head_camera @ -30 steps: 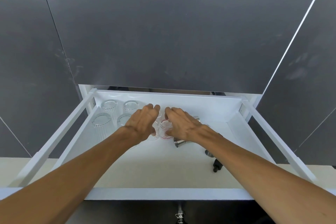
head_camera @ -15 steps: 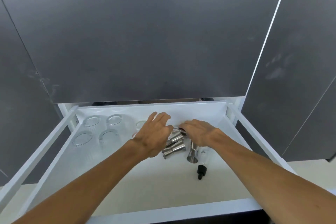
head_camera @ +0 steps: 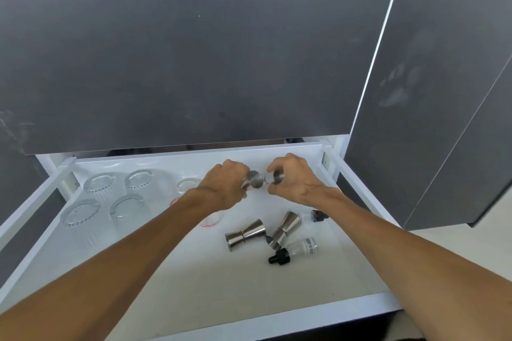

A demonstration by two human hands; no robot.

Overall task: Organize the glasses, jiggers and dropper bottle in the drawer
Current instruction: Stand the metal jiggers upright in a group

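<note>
Half a second ago both hands were low over the pile of steel jiggers; now each one has lifted a jigger toward the back of the white pull-out drawer [head_camera: 360, 300]. The left hand [head_camera: 224, 188] has its grip closed around a shiny double-cone steel jigger [head_camera: 254, 179], and the right hand [head_camera: 293, 180] has its fingers closed on a second steel jigger [head_camera: 275, 176]; the two pieces are almost touching between the hands. Two more steel jiggers, the left lying one [head_camera: 245, 234] and the right lying one [head_camera: 285, 228], remain on their sides near the middle of the drawer, with the clear dropper bottle with black cap [head_camera: 297, 249] just beside them. The ribbed clear glasses [head_camera: 106, 199] stand in a group at the back left, and the small measuring glass with red marks [head_camera: 210, 221] is partly hidden by the left forearm. I judge the glasses are arranged already, and the jiggers are now being placed upright in a row.
</note>
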